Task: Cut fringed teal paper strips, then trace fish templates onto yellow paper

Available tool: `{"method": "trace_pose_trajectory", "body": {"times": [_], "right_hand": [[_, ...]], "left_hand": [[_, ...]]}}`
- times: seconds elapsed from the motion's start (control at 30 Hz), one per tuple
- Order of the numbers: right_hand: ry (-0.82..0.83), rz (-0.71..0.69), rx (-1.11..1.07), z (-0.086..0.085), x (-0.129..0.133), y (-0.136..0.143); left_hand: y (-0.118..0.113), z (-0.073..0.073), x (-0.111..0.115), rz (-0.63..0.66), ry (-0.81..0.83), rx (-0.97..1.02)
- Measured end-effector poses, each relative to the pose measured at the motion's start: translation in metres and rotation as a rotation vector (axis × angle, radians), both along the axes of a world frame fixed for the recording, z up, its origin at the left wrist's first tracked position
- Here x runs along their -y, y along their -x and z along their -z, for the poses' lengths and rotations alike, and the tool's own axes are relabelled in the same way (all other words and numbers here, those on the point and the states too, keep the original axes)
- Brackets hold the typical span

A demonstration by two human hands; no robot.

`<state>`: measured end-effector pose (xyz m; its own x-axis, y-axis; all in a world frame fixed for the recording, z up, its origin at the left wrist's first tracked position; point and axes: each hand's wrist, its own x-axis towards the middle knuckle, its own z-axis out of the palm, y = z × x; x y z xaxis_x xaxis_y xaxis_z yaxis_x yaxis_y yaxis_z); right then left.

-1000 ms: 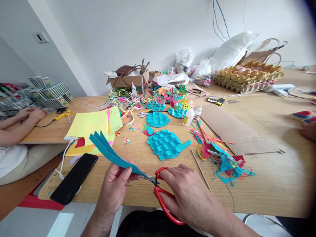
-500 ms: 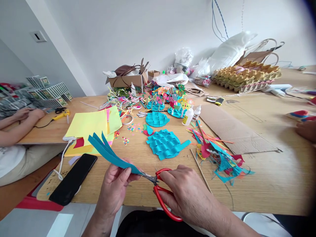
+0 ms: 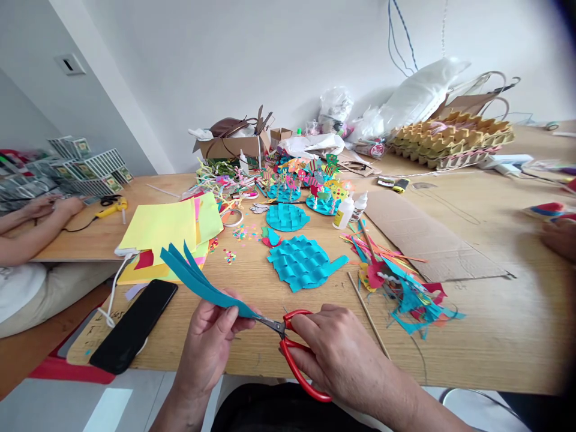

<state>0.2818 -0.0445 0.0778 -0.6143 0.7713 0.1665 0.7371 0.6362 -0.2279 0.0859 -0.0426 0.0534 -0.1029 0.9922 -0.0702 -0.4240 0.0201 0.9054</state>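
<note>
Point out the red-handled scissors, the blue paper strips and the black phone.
Red-handled scissors (image 3: pixel 281 328): head view, at the metal pivot.
Blue paper strips (image 3: pixel 207 290): head view, middle of the bundle.
Black phone (image 3: pixel 134 326): head view, middle of its upper face.

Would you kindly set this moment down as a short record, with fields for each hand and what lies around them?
Left hand: pinches blue paper strips
Right hand: holds red-handled scissors
Blade tips: at the strips' right end
Ahead: woven blue piece with a loose end pointing right
Left side: yellow sheet, black phone
Right side: wooden stick, paper scraps, cardboard
Far left: another person's hand
</note>
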Motion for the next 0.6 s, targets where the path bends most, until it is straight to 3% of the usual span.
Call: {"method": "trace_pose_trajectory", "body": {"times": [0.33, 0.5, 0.6], "right_hand": [[0.012, -0.025, 0.007, 0.002, 0.0, 0.001], [0.104, 0.009, -0.006, -0.009, -0.001, -0.004], [0.189, 0.053, -0.116, -0.015, -0.009, -0.016]], "left_hand": [[-0.003, -0.004, 0.001, -0.048, 0.011, 0.001], [-0.008, -0.012, 0.003, -0.107, 0.035, -0.002], [-0.005, -0.015, 0.003, -0.066, 0.06, 0.004]]}}
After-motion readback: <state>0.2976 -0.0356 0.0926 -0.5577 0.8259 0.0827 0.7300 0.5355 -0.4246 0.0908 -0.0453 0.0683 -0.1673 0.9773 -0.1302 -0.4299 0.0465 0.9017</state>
